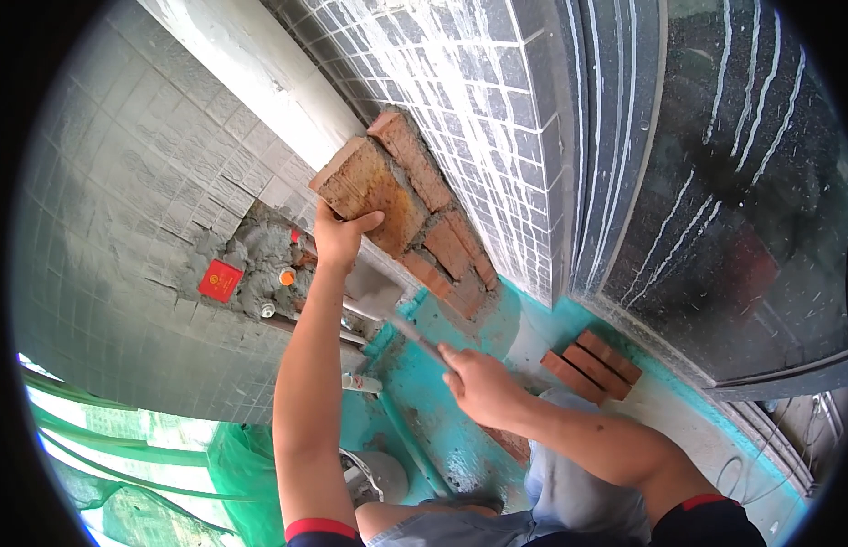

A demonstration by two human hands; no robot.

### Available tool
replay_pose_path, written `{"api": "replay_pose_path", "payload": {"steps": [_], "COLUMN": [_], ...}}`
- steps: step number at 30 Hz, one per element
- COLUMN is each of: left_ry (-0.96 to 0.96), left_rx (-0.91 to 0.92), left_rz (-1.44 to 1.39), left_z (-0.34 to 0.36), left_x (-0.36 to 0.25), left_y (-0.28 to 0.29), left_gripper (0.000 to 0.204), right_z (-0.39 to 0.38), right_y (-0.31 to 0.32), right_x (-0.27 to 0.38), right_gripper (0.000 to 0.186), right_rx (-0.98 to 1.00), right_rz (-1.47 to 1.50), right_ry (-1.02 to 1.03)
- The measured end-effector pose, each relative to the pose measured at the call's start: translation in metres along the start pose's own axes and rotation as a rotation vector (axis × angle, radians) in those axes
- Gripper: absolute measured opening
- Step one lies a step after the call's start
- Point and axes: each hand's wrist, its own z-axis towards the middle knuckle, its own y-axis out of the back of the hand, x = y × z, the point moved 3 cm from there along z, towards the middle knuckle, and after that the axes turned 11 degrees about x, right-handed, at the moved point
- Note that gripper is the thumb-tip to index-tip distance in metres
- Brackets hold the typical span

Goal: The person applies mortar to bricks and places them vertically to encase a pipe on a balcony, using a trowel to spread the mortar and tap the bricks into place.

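The left hand (pixel 337 235) grips a rough red brick (pixel 369 190) atop the brick stack (pixel 442 246); the right hand (pixel 478 383) clasps a trowel (pixel 387 305) below it.

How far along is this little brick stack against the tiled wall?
Done: several courses of the brick stack stand against the tiled wall. In hand: the left hand steadies the top brick, while the right hand holds a trowel. Left: three spare bricks lie on the teal floor.
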Motion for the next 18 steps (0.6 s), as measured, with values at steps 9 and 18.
{"api": "replay_pose_path", "payload": {"steps": [9, 18], "left_ry": [-0.034, -0.032], "left_rx": [0.014, -0.046], "left_rz": [-0.06, 0.095], "left_z": [0.0, -0.002], "left_x": [-0.005, -0.002], "left_y": [-0.003, 0.0], "left_gripper": [0.063, 0.064], "right_z": [-0.005, -0.082], "right_y": [0.024, 0.122], "right_x": [-0.008, 0.028], "right_gripper": [0.048, 0.047], "right_rx": [-0.011, 0.11], "right_rz": [0.089, 0.296], "right_ry": [-0.032, -0.136]}}
